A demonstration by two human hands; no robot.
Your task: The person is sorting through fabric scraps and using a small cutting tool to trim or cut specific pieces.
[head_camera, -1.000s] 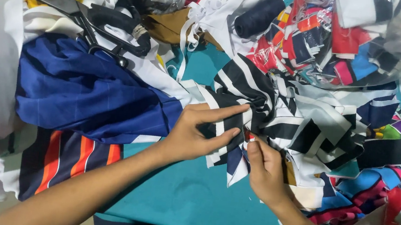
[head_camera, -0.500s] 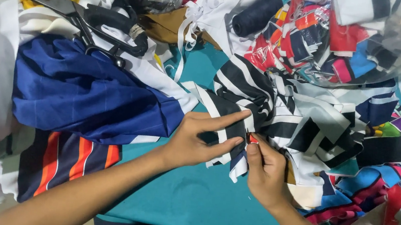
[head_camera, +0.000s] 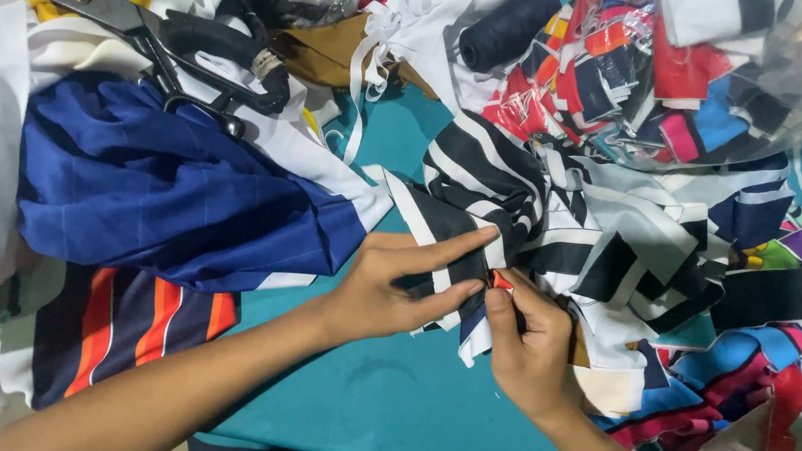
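We look down on our two hands meeting over a heap of cloth offcuts on a teal-covered surface [head_camera: 381, 405]. Our left hand [head_camera: 384, 289] lies flat-fingered on a black-and-white striped scrap [head_camera: 486, 190], forefinger stretched forward and thumb closed against it, pinching the scrap's thin, limp edge near its lower corner. Our right hand [head_camera: 528, 346] curls in from the other side, its fingertips pressed together on the same edge, right where a small orange-red fleck [head_camera: 501, 280] shows; the two hands touch there. The striped scrap is crumpled and soft, its broad bands folding over one another, and it sits at the middle of the surface, just right of a large navy cloth [head_camera: 173, 195] whose weave falls in deep, matte wrinkles. Under the navy cloth lies a dark piece with orange stripes [head_camera: 139, 317]. Heavy scissors [head_camera: 141, 30], with long steel blades and black looped handles, rest on white fabric to the upper left. A dark cylindrical thread spool [head_camera: 507, 26] lies at the top, beside frilly white strips [head_camera: 424, 27]. A clear, glossy plastic bag [head_camera: 700, 73] of bright scraps fills the upper right.
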